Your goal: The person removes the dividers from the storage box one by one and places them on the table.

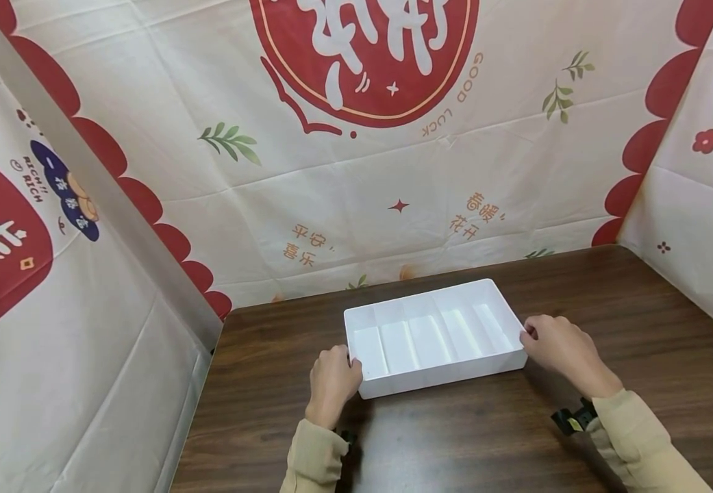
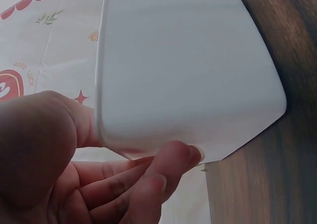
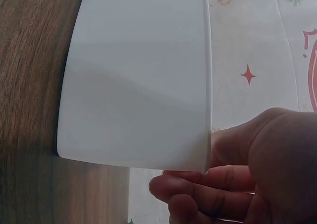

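A white plastic tray [image 1: 442, 373] with several side-by-side compartments sits on the brown wooden table, its long side facing me at a slight slant. My left hand [image 1: 333, 380] grips its left short wall, thumb over the rim and fingers curled against the outside. On the opposite short wall, my right hand [image 1: 562, 348] pinches the rim in the same way. The left wrist view has the tray's smooth outer wall [image 2: 188, 70] filling the middle, with fingertips on its end. In the right wrist view the outer wall [image 3: 136, 85] stands beside the bent fingers [image 3: 171, 187].
The wooden table [image 1: 455, 438] extends around the tray. A printed cloth [image 1: 344, 178] hangs along its back edge, with a further cloth panel [image 1: 701, 205] at the right. A grey post [image 1: 165, 294] and cloth border the left side.
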`<state>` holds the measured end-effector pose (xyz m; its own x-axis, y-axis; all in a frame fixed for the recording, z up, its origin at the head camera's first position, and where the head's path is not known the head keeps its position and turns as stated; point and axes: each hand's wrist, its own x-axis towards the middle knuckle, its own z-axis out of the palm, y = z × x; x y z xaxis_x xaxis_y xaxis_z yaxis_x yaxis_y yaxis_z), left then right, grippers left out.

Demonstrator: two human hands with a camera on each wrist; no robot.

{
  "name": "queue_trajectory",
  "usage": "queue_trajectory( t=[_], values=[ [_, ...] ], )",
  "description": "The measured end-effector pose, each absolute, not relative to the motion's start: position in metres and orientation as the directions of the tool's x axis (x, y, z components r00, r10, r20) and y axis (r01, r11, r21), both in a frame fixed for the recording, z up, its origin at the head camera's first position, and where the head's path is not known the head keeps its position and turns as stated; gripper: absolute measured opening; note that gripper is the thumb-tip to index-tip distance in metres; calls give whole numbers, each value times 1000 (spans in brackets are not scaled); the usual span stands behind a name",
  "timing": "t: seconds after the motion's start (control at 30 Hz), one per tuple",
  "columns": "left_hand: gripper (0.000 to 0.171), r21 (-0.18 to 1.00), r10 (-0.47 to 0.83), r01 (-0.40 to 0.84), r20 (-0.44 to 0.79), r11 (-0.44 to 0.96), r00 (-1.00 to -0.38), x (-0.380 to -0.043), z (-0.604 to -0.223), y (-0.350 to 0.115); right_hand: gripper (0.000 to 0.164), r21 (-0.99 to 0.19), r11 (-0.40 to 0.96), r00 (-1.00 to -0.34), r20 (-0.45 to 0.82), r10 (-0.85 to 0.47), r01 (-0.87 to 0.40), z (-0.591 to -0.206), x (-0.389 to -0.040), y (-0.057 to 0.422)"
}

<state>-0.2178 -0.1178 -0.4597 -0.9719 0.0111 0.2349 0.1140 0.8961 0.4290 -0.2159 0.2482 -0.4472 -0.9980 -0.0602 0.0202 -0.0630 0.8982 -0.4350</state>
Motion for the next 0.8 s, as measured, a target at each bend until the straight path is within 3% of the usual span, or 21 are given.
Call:
queue_trajectory(
  t=[0.8],
  values=[
    [28,392,-52,57,262,918,-964,-225,-470,-113,23,-369,926,-992,119,-39,-81,-428,-227,234]
  ],
)
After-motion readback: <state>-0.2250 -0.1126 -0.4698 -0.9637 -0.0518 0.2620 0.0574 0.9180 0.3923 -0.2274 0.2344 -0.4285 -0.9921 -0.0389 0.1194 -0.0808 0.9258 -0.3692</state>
